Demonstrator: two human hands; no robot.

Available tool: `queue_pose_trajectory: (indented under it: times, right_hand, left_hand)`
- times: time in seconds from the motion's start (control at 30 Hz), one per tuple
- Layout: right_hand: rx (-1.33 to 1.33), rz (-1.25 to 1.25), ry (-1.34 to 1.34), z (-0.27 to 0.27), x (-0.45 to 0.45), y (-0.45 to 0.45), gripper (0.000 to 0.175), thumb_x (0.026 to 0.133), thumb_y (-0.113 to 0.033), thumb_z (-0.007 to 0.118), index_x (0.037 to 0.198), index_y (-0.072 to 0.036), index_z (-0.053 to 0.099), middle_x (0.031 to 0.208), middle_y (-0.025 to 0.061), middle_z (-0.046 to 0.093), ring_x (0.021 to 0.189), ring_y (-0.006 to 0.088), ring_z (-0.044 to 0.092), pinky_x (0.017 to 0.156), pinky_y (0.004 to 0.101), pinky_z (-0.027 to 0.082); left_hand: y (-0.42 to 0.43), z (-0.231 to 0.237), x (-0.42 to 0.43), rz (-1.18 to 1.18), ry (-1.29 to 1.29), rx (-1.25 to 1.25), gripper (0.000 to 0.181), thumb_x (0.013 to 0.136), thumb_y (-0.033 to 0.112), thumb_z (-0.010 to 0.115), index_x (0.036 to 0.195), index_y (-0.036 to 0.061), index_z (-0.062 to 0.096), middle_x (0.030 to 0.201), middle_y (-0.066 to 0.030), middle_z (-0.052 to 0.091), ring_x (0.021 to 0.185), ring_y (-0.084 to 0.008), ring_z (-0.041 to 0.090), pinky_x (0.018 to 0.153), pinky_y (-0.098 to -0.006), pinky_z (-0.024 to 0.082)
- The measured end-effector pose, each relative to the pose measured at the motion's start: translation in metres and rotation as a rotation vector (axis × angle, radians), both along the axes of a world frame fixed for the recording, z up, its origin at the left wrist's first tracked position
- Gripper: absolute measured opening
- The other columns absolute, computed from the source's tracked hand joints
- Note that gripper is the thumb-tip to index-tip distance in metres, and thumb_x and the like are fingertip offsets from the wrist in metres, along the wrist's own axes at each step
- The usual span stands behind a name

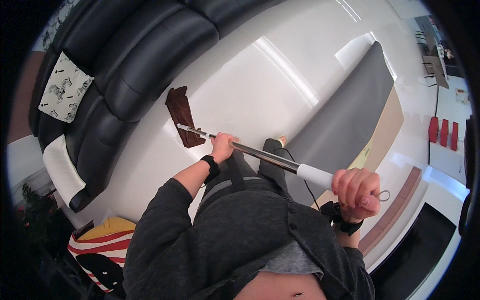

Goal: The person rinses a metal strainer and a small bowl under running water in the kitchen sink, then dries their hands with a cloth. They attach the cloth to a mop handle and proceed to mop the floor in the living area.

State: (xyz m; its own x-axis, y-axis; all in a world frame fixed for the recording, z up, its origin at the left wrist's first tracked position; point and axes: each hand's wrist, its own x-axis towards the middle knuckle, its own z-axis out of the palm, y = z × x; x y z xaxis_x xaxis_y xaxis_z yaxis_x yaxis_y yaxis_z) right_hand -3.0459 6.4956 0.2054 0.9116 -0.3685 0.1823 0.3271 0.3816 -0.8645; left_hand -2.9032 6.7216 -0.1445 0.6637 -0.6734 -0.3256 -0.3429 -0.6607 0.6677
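Both my hands grip the pole of a flat mop (268, 156), which slants across in front of my body. My left hand (223, 146) is wrapped around the metal shaft, closer to the mop head. Around the white plastic grip (315, 176) at the upper end, my right hand (356, 193) is closed, and a hanging loop (384, 195) sticks out past it. The brown cloth mop head (183, 112) lies on the glossy white floor (228, 93), beside the sofa's front. Both wrists wear black bands.
A black leather sofa (161, 56) curves along the left, with a zebra-print cushion (65, 90) and a white cushion (63, 165). To the right stands a long grey-topped piece (337, 108) with a beige edge. A striped cushion (101, 247) is at lower left. A dark cord (307, 187) hangs by my right side.
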Motion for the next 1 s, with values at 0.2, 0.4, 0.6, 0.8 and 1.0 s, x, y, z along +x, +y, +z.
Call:
queue_pose_trajectory:
  times: [0.2, 0.4, 0.6, 0.8, 1.0]
  right_hand:
    - [-0.085, -0.169, 0.041, -0.001, -0.042, -0.11, 0.028, 0.067, -0.013, 0.048, 0.043, -0.013, 0.032, 0.035, -0.0007, 0.041, 0.029, 0.0129, 0.036, 0.044, 0.0289, 0.037]
    - [-0.268, -0.324, 0.071, 0.025, -0.084, -0.231, 0.031, 0.074, -0.016, 0.05, 0.048, -0.015, 0.032, 0.036, -0.0045, 0.04, 0.032, 0.0071, 0.035, 0.047, 0.0247, 0.034]
    - [-0.478, -0.281, 0.015, 0.017, -0.087, -0.265, 0.029, 0.072, -0.017, 0.051, 0.049, -0.016, 0.033, 0.038, -0.0036, 0.042, 0.034, 0.0095, 0.039, 0.048, 0.0257, 0.035]
    - [-0.352, -0.287, -0.097, 0.053, -0.122, -0.283, 0.03, 0.07, -0.018, 0.053, 0.046, -0.018, 0.036, 0.037, -0.0059, 0.044, 0.034, 0.0045, 0.04, 0.047, 0.0195, 0.033]
    - [-0.16, -0.224, -0.112, 0.082, -0.149, -0.274, 0.036, 0.07, -0.016, 0.06, 0.042, -0.02, 0.037, 0.036, -0.008, 0.047, 0.031, 0.0013, 0.042, 0.045, 0.0154, 0.042]
  left_hand:
    - [-0.14, -0.002, -0.013, -0.109, 0.013, 0.034, 0.007, 0.065, 0.003, 0.057, 0.067, 0.0094, 0.058, 0.079, -0.0101, 0.059, 0.092, -0.0336, 0.05, 0.071, -0.0596, 0.035]
    - [-0.349, 0.002, -0.028, -0.186, -0.02, -0.152, 0.004, 0.068, 0.007, 0.057, 0.068, 0.0095, 0.06, 0.08, -0.0096, 0.06, 0.091, -0.0329, 0.05, 0.076, -0.0686, 0.03]
    - [-0.445, 0.014, 0.007, -0.23, -0.068, -0.253, 0.009, 0.071, 0.005, 0.05, 0.064, 0.0065, 0.055, 0.075, -0.0122, 0.058, 0.088, -0.0349, 0.051, 0.071, -0.0577, 0.033]
    - [-0.425, 0.076, -0.019, -0.204, -0.036, -0.259, 0.01, 0.069, -0.003, 0.052, 0.071, 0.005, 0.057, 0.082, -0.0104, 0.057, 0.094, -0.0308, 0.048, 0.086, -0.0647, 0.025]
    - [-0.321, 0.119, -0.066, -0.12, 0.0, -0.186, 0.009, 0.068, -0.001, 0.053, 0.071, 0.0072, 0.056, 0.08, -0.0057, 0.056, 0.09, -0.0278, 0.048, 0.081, -0.0575, 0.027]
